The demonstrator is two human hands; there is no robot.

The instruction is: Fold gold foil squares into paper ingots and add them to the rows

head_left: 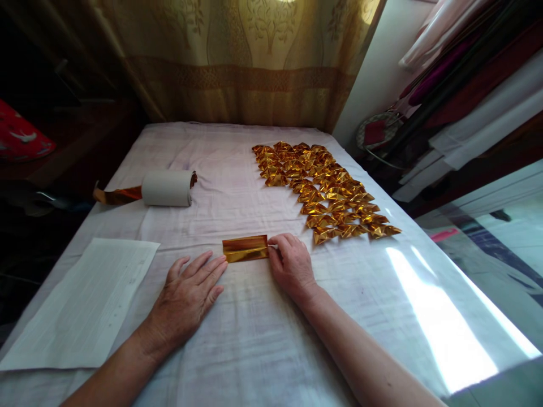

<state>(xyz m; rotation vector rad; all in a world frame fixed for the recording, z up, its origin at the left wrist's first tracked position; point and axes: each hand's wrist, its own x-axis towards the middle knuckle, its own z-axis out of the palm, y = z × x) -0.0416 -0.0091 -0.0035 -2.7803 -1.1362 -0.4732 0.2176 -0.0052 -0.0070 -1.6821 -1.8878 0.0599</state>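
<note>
A folded rectangle of gold foil paper [245,249] lies on the cloth-covered table in front of me. My left hand [186,297] rests flat and open, its fingertips touching the foil's lower left corner. At the opposite end, my right hand [292,263] has its fingers curled and the thumb pinched at the foil's right edge. Rows of folded gold foil ingots [335,192] stand just beyond my right hand.
A grey-white roll [166,189] with a tail of gold foil [119,195] lies at the left. Nearer sits a white printed sheet [89,302]. A patterned curtain [254,73] hangs behind the white tablecloth [212,147]; clothes [479,107] hang at the right.
</note>
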